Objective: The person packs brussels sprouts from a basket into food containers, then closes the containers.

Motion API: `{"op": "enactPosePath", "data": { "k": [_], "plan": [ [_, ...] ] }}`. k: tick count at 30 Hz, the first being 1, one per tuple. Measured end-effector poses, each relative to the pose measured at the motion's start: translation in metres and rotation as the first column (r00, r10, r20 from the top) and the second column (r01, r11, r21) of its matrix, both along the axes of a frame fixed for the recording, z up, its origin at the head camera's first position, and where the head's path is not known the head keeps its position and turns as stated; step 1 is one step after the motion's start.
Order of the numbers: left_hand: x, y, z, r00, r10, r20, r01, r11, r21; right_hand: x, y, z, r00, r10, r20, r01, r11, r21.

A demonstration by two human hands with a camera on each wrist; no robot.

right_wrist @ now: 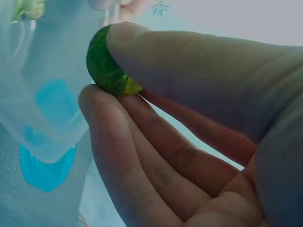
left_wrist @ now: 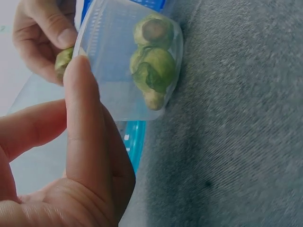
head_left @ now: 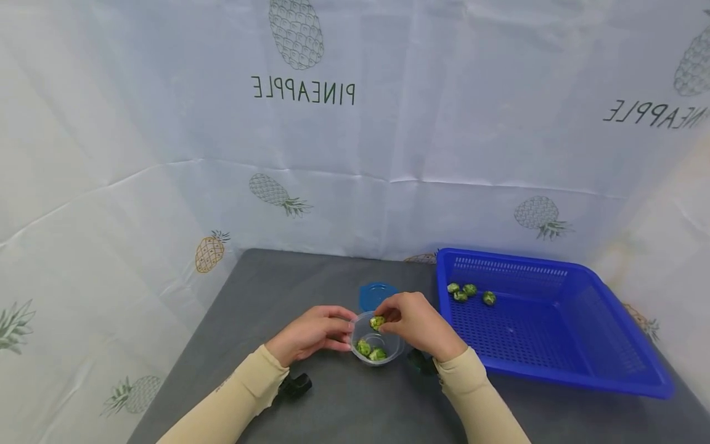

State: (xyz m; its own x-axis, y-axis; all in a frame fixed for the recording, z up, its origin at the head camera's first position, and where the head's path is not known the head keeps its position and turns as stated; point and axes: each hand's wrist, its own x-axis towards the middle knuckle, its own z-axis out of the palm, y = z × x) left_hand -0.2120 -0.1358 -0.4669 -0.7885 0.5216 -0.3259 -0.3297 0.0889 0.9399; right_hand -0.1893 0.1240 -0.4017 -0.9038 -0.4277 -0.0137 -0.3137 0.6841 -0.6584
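A clear plastic container (head_left: 391, 353) stands on the grey tabletop with two Brussels sprouts (left_wrist: 152, 68) at its bottom. On its left side, my left hand (head_left: 310, 331) holds the wall with thumb and fingertips, as the left wrist view shows up close (left_wrist: 78, 142). My right hand (head_left: 418, 322) pinches another Brussels sprout (right_wrist: 106, 64) between thumb and fingertips, over the container's rim. Behind the container lies a blue round lid (head_left: 370, 297), partly covered by the right hand in the head view.
A large blue plastic basket (head_left: 554, 364) takes up the right of the table, with several sprouts (head_left: 469, 290) in its far left corner. White curtains printed with pineapples (head_left: 388, 135) hang behind and at both sides. Each wrist carries a dark camera (head_left: 296, 386).
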Motion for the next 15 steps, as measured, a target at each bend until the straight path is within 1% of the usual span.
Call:
{"op": "enactPosePath", "data": {
  "k": [3,8,15],
  "plan": [
    [0.001,-0.002,0.002,1.0,0.003,-0.005,-0.003,1.0,-0.011,0.001,-0.003,-0.004,1.0,0.012,-0.008,-0.012,1.0,0.016],
    [0.001,-0.003,0.005,1.0,-0.008,0.005,0.008,1.0,-0.001,0.001,-0.008,-0.007,0.999,0.042,-0.031,-0.041,0.998,0.043],
    [0.003,-0.002,0.006,1.0,-0.015,-0.011,0.015,1.0,0.005,0.001,-0.014,-0.01,0.997,0.064,-0.046,-0.061,0.996,0.062]
  ]
}}
